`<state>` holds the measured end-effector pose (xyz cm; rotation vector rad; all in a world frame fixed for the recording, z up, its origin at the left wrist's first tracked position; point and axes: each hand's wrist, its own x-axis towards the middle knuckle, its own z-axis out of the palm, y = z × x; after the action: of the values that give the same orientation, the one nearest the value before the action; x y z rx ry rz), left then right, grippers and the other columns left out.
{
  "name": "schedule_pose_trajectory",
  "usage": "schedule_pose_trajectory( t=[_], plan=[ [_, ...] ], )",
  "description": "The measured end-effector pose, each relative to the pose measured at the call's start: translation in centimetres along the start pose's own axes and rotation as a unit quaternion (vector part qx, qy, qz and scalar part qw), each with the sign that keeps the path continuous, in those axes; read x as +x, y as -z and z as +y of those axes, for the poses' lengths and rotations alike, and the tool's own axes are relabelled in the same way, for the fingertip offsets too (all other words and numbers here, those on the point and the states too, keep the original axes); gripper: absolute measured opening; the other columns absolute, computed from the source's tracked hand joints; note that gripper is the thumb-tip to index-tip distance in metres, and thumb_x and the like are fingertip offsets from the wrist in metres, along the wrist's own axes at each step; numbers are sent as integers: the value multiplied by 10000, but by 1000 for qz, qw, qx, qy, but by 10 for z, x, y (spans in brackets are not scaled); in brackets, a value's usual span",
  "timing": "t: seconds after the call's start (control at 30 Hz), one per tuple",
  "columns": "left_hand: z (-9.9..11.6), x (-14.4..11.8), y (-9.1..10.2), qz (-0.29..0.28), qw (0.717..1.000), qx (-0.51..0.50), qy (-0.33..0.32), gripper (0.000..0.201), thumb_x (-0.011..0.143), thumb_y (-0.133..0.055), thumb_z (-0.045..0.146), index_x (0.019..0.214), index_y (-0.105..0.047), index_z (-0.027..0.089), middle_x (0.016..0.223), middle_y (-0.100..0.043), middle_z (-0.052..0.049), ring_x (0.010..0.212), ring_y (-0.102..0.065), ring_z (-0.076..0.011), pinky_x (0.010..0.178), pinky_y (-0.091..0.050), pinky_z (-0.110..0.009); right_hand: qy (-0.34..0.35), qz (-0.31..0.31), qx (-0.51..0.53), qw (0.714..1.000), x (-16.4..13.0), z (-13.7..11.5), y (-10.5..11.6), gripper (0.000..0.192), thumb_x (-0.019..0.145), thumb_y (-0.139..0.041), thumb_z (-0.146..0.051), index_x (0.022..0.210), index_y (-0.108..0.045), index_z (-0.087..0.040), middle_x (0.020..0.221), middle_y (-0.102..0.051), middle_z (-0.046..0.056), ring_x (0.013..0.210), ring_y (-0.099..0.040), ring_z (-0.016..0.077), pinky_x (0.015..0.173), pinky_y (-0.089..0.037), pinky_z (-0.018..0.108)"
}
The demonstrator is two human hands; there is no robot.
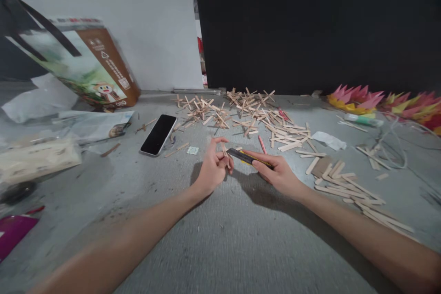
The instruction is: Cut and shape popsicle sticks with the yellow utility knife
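Between the thumb and fingers of my left hand (214,165) is a small wooden craft stick (225,152), partly hidden by the fingers. My right hand (280,172) grips a black and yellow utility knife (250,157), its front end pointing left and meeting the stick or lying very close to it. Whether blade and wood touch cannot be made out. Behind the hands lies a heap of crossed craft sticks (206,111), and a red and white patterned stick (262,144) stands out just beyond the knife.
A phone (159,134) lies left of my hands, near a small patterned paper square (192,150). Loose craft sticks (344,186) spread at right. Pink and yellow paper flowers (354,100) sit at the far right. A printed bag (86,69) stands at back left.
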<state>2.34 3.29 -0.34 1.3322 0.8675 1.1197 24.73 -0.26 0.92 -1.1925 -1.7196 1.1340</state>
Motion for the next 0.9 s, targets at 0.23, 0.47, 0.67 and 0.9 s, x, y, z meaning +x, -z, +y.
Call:
schedule_pose_trajectory(
  t=[0.23,0.47,0.67,0.9],
  plan=[
    [5,-1,-3,17,999,39,12,457,914,-632,260,1318,-420,232,683,-686,67,512,-632,-114,579,-485,-222,37,23,-4,999,0,4,-2,468,1030,-593,-455,1420,-712,-226,891,-776,82,590,-535,155,460,-364,254],
    [4,-2,-3,11,999,35,24,472,902,-633,249,1328,-432,219,655,-687,62,495,-621,-119,572,-488,-224,46,4,-7,999,1,4,3,463,1029,-591,-450,1409,-722,-219,776,-744,56,560,-507,143,471,-366,250],
    [1,1,0,0,999,22,32,485,916,-629,272,1352,-424,208,668,-691,54,488,-616,-121,559,-496,-228,34,7,9,999,1,9,8,517,1038,-578,-493,1435,-691,-182,569,-530,-37,466,-334,110,442,-266,252],
    [-6,-2,-2,-47,998,36,3,618,969,-673,396,1470,-377,189,834,-771,-37,659,-713,-155,727,-563,-277,57,129,-34,989,7,14,0,348,950,-691,-475,1152,-736,-195,814,-679,13,693,-597,171,634,-488,271]
  ],
)
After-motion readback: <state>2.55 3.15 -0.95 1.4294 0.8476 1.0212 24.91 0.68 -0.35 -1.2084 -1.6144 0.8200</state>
